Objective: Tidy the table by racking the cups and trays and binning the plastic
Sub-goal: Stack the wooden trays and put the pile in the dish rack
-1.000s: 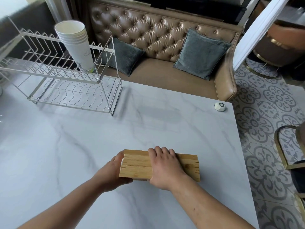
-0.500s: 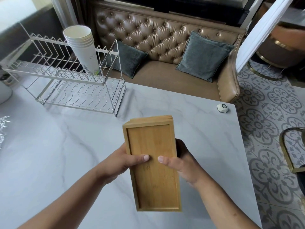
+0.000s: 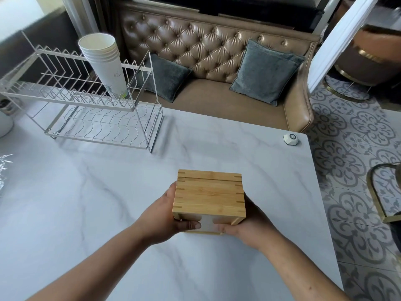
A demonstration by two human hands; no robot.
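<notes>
Both sets of fingers (image 3: 196, 225) clamp the bamboo trays (image 3: 209, 195): left hand (image 3: 165, 218) and right hand (image 3: 252, 224) on opposite sides, above the worktop (image 3: 86, 203). The stack stands on end, short edges facing up. Step in hand: racking trays. Next, carry them left to the rack (image 3: 91, 118) and slot them in, long axis seemingly vertical.

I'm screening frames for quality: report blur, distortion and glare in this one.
Head view: wide-angle bending bows the table edge and pillar; top corners smear; wooden trays, both hands and wire rack stay sharp; daylight is soft, with a faint rack shadow and no harsh glare.
</notes>
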